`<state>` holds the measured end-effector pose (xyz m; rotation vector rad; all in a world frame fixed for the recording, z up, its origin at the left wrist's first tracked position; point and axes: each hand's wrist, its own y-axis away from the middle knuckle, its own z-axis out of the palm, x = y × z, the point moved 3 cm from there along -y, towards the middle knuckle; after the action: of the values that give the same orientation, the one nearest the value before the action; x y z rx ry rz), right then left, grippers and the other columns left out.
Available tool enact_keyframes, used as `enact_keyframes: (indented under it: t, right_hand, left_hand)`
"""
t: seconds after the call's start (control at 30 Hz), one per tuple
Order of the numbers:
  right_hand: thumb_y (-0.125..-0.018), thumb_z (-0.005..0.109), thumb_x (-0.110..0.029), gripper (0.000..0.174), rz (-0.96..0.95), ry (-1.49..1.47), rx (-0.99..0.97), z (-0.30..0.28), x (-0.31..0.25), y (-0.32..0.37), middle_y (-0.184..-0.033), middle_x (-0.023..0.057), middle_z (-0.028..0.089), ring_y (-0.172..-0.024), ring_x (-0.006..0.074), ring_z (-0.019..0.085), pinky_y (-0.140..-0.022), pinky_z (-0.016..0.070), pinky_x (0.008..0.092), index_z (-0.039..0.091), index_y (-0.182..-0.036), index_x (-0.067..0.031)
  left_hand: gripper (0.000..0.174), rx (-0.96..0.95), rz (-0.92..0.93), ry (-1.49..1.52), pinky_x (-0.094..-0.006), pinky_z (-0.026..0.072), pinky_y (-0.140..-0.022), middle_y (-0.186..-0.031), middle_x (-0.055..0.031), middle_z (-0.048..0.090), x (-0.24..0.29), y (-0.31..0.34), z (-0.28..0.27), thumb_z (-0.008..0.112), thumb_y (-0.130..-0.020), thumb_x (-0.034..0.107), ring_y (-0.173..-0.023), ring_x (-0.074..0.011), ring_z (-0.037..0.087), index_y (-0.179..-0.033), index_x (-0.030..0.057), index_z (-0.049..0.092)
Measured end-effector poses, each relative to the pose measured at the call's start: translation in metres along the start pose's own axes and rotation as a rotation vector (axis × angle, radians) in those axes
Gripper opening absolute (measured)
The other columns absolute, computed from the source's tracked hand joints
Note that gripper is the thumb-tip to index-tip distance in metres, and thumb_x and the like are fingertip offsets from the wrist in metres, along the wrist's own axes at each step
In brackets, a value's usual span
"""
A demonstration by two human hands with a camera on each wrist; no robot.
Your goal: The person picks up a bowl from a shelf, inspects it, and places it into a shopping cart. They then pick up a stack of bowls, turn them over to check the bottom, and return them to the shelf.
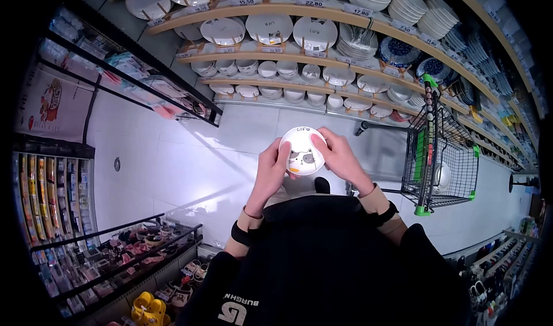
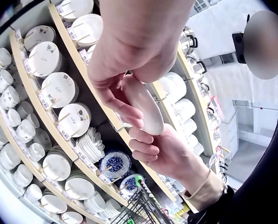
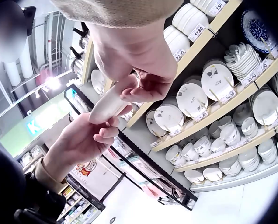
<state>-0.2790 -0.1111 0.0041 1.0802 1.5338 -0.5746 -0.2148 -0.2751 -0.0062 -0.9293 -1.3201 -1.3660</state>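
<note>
Between my two hands is a small round white dish [image 1: 302, 152], printed with a grey-and-white cat face and the word "Life". My left hand [image 1: 269, 169] grips its left edge, thumb over the printed face. On the opposite edge my right hand [image 1: 344, 158] holds it in the same way. Both wrist views show the dish [image 2: 144, 105] side-on as a thin, smooth white shape, with fingers curled beneath its rim. The dish is held up over the floor, in front of my body.
Curved shelves [image 1: 247, 55] of white plates and bowls with price tags stand ahead. A black wire shopping cart [image 1: 440, 153] with green trim is at the right, a white dish [image 1: 442, 177] inside. A hanging rack [image 1: 127, 67] stands left; footwear, including yellow clogs [image 1: 148, 310], lies lower left.
</note>
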Motion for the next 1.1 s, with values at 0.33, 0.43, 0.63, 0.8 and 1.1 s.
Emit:
enact_keyframes:
  t: [0.33, 0.43, 0.63, 0.8, 1.1]
  right_hand:
    - [-0.097, 0.054, -0.034, 0.035, 0.112, -0.267, -0.015, 0.077, -0.034, -0.048, -0.058, 0.0037, 0.056, -0.043, 0.0065, 0.046, -0.040, 0.0343, 0.0218, 0.060, -0.102, 0.0005]
    - [-0.097, 0.054, -0.034, 0.036, 0.116, -0.266, 0.002, 0.090, -0.038, -0.053, -0.060, 0.0023, 0.056, -0.046, 0.0054, 0.048, -0.041, 0.0361, 0.0204, 0.059, -0.104, 0.0003]
    - [-0.093, 0.056, -0.024, 0.027, -0.174, 0.062, 0.210, 0.088, -0.058, -0.050, -0.068, 0.0083, 0.061, -0.052, 0.0182, 0.057, -0.049, 0.0448, 0.0264, 0.059, -0.104, 0.0010]
    - [-0.070, 0.063, -0.003, 0.032, -0.738, 0.659, 0.483, 0.079, -0.062, -0.036, -0.075, 0.0082, 0.059, -0.063, 0.0261, 0.059, -0.055, 0.0491, 0.0313, 0.060, -0.102, -0.0038]
    - [-0.069, 0.065, -0.002, 0.038, -0.733, 0.648, 0.512, 0.057, -0.041, -0.052, -0.075, 0.0079, 0.059, -0.059, 0.0255, 0.057, -0.053, 0.0470, 0.0346, 0.058, -0.106, -0.0037]
  left_hand:
    - [0.032, -0.078, 0.097, -0.087, -0.0257, 0.0494, -0.044, -0.077, -0.0101, 0.063, 0.032, -0.043, -0.099, 0.042, -0.101, 0.023, -0.060, -0.0155, 0.065, -0.109, -0.0051, 0.056]
    - [0.033, -0.065, 0.149, -0.141, -0.0262, 0.0498, -0.044, -0.077, -0.0104, 0.063, 0.031, -0.046, -0.105, 0.042, -0.101, 0.024, -0.061, -0.0151, 0.065, -0.107, -0.0045, 0.056]
    - [0.021, -0.194, 0.248, -0.151, -0.0264, 0.0496, -0.047, -0.075, -0.0097, 0.062, 0.047, -0.052, -0.109, 0.049, -0.098, 0.015, -0.062, -0.0138, 0.065, -0.102, -0.0041, 0.057]
    - [0.015, -0.283, 0.622, -0.355, -0.0291, 0.0541, -0.066, -0.089, -0.0121, 0.068, 0.066, -0.061, -0.104, 0.053, -0.083, -0.005, -0.081, -0.0219, 0.069, -0.095, -0.0028, 0.062]
    - [0.020, -0.289, 0.608, -0.448, -0.0306, 0.0545, -0.072, -0.092, -0.0127, 0.069, 0.062, -0.086, -0.085, 0.052, -0.080, -0.009, -0.082, -0.0240, 0.069, -0.096, -0.0017, 0.064]
